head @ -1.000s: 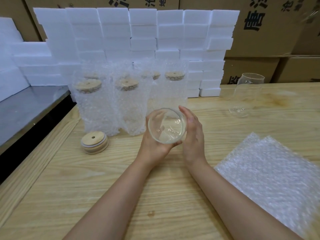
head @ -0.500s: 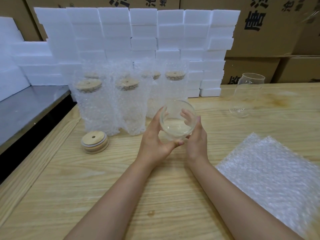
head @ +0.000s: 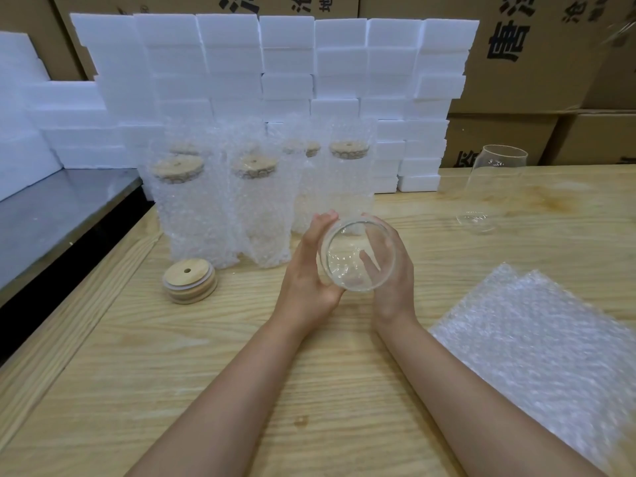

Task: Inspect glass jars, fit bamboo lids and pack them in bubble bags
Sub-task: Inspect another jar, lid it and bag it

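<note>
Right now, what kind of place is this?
Likely a warehouse packing bench: stacked cardboard cartons behind, a wall of white foam blocks, and bubble-bagged lidded jars on the wooden table.

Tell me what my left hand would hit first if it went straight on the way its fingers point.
Probably the rightmost bubble-bagged jar, standing beyond the fingertips of your left hand, which grips the glass jar. The gap between them is hard to judge.

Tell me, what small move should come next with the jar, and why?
Probably the left hand should release the jar and reach for the lid stack lying to its left. The jar has no lid yet, and both hands grip it, so the right hand can hold it alone.
</note>
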{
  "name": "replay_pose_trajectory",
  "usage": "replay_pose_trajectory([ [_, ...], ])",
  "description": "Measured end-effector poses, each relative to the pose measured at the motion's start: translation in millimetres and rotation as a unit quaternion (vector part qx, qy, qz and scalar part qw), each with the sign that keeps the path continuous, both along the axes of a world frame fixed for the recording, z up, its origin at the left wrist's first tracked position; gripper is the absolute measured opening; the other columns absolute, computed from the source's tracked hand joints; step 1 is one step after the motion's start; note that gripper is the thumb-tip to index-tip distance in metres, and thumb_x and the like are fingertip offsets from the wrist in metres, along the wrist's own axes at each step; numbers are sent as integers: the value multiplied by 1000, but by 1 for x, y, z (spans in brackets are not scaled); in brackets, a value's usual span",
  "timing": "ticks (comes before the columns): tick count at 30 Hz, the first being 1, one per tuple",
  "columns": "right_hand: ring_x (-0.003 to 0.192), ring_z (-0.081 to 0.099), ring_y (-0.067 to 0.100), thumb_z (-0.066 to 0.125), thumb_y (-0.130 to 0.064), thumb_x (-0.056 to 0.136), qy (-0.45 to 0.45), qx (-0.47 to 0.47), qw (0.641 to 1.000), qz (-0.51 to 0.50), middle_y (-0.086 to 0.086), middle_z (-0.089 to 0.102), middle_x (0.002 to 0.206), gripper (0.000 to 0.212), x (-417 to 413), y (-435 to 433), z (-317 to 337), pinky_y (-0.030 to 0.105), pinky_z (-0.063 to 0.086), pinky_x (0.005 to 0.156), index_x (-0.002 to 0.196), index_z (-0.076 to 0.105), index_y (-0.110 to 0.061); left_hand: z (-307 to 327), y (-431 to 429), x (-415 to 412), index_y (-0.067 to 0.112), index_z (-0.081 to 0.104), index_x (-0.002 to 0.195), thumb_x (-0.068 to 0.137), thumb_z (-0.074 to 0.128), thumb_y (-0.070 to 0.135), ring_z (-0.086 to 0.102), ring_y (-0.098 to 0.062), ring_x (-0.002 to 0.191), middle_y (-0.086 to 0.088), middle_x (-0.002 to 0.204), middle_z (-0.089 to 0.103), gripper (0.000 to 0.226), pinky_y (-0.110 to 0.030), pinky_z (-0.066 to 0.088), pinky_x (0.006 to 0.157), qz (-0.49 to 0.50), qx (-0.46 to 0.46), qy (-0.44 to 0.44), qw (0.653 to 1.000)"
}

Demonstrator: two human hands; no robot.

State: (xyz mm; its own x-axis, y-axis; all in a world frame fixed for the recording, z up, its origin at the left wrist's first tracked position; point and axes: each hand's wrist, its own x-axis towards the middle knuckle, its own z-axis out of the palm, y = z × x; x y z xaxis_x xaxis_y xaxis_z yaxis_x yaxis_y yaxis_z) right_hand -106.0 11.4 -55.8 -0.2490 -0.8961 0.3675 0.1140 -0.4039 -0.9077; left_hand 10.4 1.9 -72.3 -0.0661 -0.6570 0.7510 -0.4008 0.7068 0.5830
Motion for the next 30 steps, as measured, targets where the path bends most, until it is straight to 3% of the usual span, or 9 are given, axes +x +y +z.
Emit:
replay_pose_trajectory([
  [3, 123, 50, -1, 34, -13, 104, 5, -5, 1000, 3, -21, 62, 121, 35, 1, 2, 1, 45, 38, 109, 116, 63, -29, 1, -1, 1, 37, 30, 136, 71, 79, -2, 42, -36, 135, 18, 141, 37, 89, -57, 43, 102, 0, -7, 6, 1000],
  [7, 122, 52, 2, 35, -10, 104, -5, 5, 1000, 4, -16, 63, 120, 36, 1, 0, 1, 46, 39, 108, 111, 63, -32, -1, -3, 2, 48, 22, 138, 72, 79, 1, 40, -25, 138, 37, 141, 33, 99, -49, 41, 106, 7, 12, -1, 1000],
  [12, 116, 55, 1, 35, -10, 104, -11, 44, 999, -8, -18, 64, 113, 34, 1, -2, 0, 44, 43, 105, 113, 63, -28, -3, -5, 3, 49, 19, 143, 72, 84, 17, 42, -12, 136, 11, 146, 43, 101, -30, 38, 109, -5, 38, -12, 999],
  [16, 107, 57, -3, 38, -11, 104, 17, 70, 997, -17, -18, 64, 110, 31, 1, -3, 2, 42, 46, 102, 117, 62, -26, -2, -4, 2, 60, 14, 141, 68, 86, 30, 47, -7, 131, 8, 147, 45, 107, -19, 39, 105, -10, 53, -27, 998],
  [19, 96, 57, -15, 30, -26, 105, 11, 56, 998, -17, -23, 65, 104, 34, 2, -1, 1, 29, 49, 92, 110, 63, -31, 2, -1, 2, 63, 12, 140, 65, 83, 44, 46, 2, 129, 22, 148, 39, 105, -29, 44, 103, -18, 69, -24, 997],
  [22, 94, 55, -19, 23, -49, 93, 13, 38, 999, -19, -31, 66, 97, 48, 2, 0, 3, 12, 45, 82, 110, 63, -30, 0, -2, 1, 36, 22, 149, 65, 80, 48, 42, 19, 120, 48, 136, 30, 103, -21, 48, 97, -40, 89, -2, 995],
  [24, 102, 54, -13, 25, -55, 88, 19, 33, 999, -22, -26, 65, 104, 54, 3, -1, 3, 28, 46, 96, 114, 63, -27, -4, -5, 2, 20, 25, 151, 64, 86, 38, 40, 22, 121, 55, 132, 26, 108, -15, 46, 96, -44, 104, 11, 994],
  [26, 118, 51, 3, 26, -63, 83, 35, 29, 999, -25, -16, 62, 118, 63, 5, -1, 3, 45, 40, 105, 118, 63, -26, -5, -7, 3, 12, 26, 151, 65, 88, 30, 37, 25, 121, 59, 129, 21, 108, -21, 45, 100, -44, 112, 10, 993],
  [30, 124, 50, 17, 26, -65, 81, 40, 15, 999, -21, -4, 60, 126, 67, 5, 0, 2, 49, 37, 106, 122, 61, -25, -4, -7, 3, 10, 32, 147, 62, 88, 35, 34, 21, 126, 55, 129, 28, 104, -32, 45, 103, -36, 97, 13, 995],
])
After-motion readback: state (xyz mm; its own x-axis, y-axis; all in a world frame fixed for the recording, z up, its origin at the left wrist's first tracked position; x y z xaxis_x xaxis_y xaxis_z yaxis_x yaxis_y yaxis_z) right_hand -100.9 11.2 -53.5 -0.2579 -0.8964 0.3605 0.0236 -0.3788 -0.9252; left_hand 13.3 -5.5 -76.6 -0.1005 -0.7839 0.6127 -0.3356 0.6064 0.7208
